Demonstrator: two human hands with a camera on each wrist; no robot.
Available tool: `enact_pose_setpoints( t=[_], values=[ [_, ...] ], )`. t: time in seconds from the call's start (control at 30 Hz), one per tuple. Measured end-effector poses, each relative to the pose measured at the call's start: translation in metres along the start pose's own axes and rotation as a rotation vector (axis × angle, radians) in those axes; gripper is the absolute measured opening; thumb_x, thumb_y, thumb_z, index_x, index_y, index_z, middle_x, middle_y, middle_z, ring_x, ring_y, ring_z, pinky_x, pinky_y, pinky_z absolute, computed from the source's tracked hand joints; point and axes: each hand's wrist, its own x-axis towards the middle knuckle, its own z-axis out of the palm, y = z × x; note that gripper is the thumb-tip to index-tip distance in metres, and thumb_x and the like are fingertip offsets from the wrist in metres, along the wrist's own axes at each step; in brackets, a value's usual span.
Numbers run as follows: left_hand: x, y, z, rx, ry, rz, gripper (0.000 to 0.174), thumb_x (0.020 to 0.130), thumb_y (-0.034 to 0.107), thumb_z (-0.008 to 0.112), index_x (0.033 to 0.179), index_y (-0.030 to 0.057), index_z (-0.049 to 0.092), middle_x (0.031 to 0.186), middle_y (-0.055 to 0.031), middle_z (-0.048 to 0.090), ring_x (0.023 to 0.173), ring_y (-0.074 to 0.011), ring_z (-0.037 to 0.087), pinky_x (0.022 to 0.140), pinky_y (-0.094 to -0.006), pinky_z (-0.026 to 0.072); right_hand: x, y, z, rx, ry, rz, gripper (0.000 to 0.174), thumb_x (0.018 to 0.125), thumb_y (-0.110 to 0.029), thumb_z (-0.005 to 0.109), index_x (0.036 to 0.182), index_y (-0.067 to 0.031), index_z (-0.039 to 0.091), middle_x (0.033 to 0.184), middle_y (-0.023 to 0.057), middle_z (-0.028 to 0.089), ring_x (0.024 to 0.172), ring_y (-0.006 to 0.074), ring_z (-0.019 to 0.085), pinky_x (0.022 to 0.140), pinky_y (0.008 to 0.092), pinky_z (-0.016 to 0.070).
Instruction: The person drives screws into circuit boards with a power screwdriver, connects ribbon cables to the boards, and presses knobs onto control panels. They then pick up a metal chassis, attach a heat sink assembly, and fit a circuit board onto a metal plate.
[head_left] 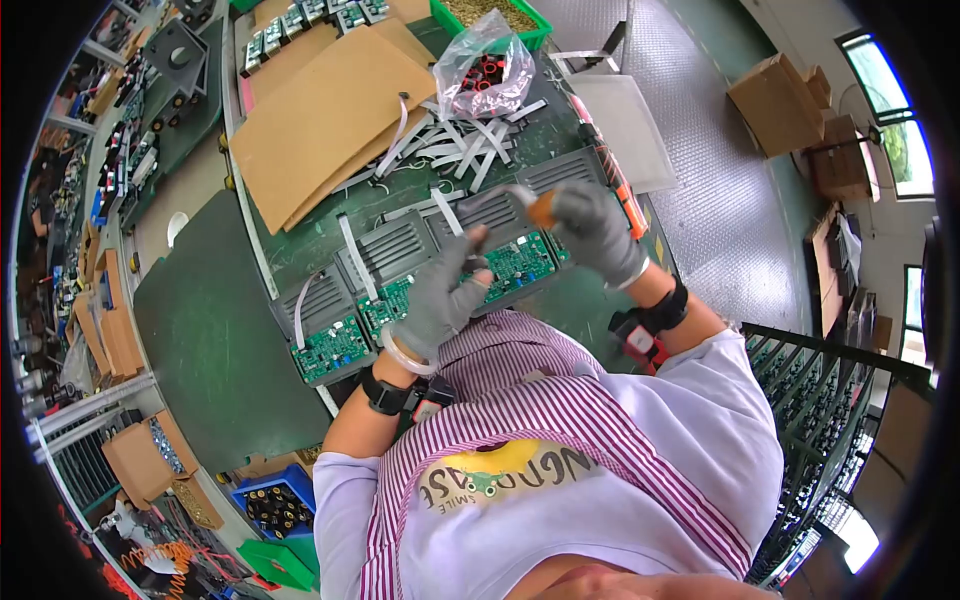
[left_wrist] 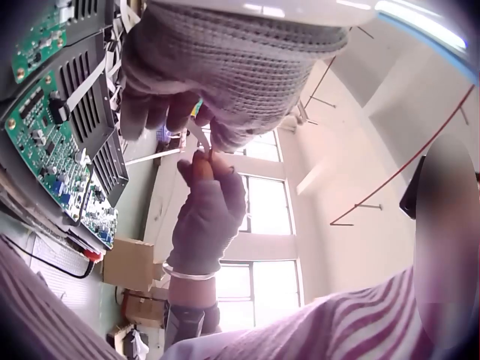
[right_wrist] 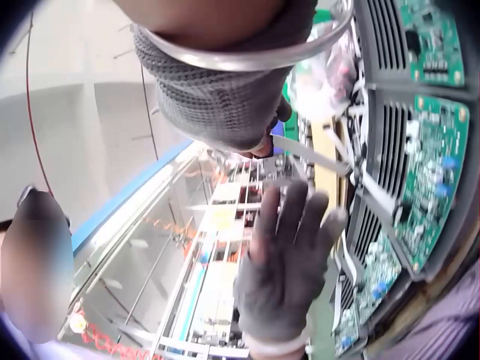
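My right hand [head_left: 598, 232], in a grey glove with bare fingertips, pinches the end of a flat ribbon cable [right_wrist: 306, 154] above the row of units. My left hand [head_left: 440, 300], gloved the same way, hovers lower and to the left, its fingers loosely extended. In the right wrist view the left fingers [right_wrist: 289, 217] are spread beside the cable. Below both hands lie several dark slotted housings [head_left: 393, 248] with green circuit boards [head_left: 333, 347]. Other ribbon cables [head_left: 357, 257] lie across the housings.
Behind the units is a pile of loose ribbon cables [head_left: 475, 150], next to brown cardboard sheets [head_left: 320, 115]. A plastic bag [head_left: 487, 70] of red and black parts and a green bin [head_left: 535, 32] stand farther back. An orange tool [head_left: 628, 205] lies at the bench's right edge.
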Motion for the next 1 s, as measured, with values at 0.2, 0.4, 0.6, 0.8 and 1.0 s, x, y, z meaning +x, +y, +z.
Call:
enact_pose_setpoints(
  t=[0.2,0.4,0.6,0.8,1.0],
  values=[
    [-0.017,-0.024,-0.040,-0.293,0.372,-0.236,0.020,0.086,0.019,0.051,0.095,0.0016,0.055,0.067,-0.0022,0.052,0.055,-0.0080,0.048,0.047,-0.0219,0.0384,-0.040,0.089,0.001,-0.127,-0.204,0.153,0.012,0.063,-0.006,0.057,0.074,-0.0053,0.061,0.076,0.0085,0.061,0.078,0.0273,0.057,0.071,0.0377,0.0456],
    [-0.045,-0.027,-0.053,-0.600,0.701,-0.377,0.023,0.086,0.026,0.050,0.072,0.0086,0.046,0.052,0.0039,0.036,0.041,-0.0046,0.032,0.035,-0.0192,0.0239,-0.049,0.104,0.009,-0.106,-0.284,0.193,0.012,0.064,-0.008,0.055,0.075,-0.0066,0.061,0.077,0.0083,0.061,0.082,0.0276,0.056,0.072,0.0375,0.0444],
    [-0.049,-0.028,-0.053,-0.813,0.729,-0.387,0.026,0.087,0.029,0.049,0.072,0.0091,0.045,0.052,0.0039,0.033,0.041,-0.0056,0.028,0.035,-0.0196,0.0224,-0.045,0.097,0.007,-0.113,-0.313,0.212,0.008,0.063,-0.008,0.055,0.071,-0.0053,0.057,0.075,0.0078,0.058,0.082,0.0271,0.055,0.072,0.0379,0.0429],
    [-0.047,-0.039,-0.059,-1.008,0.613,-0.289,0.023,0.089,0.028,0.047,0.077,0.0080,0.049,0.057,0.0020,0.036,0.045,-0.0077,0.029,0.038,-0.0207,0.0245,-0.047,0.102,0.011,-0.120,-0.334,0.268,0.008,0.063,-0.007,0.055,0.071,-0.0054,0.056,0.077,0.0076,0.057,0.082,0.0271,0.054,0.074,0.0375,0.0422],
    [-0.036,-0.042,-0.055,-1.234,0.408,-0.032,0.028,0.089,0.028,0.045,0.097,0.0026,0.056,0.089,-0.0122,0.058,0.080,-0.0219,0.055,0.072,-0.0344,0.0447,-0.053,0.099,0.017,-0.222,-0.291,0.251,0.008,0.065,-0.009,0.056,0.073,-0.0072,0.057,0.088,0.0058,0.057,0.094,0.0268,0.051,0.081,0.0389,0.0398]
  ],
)
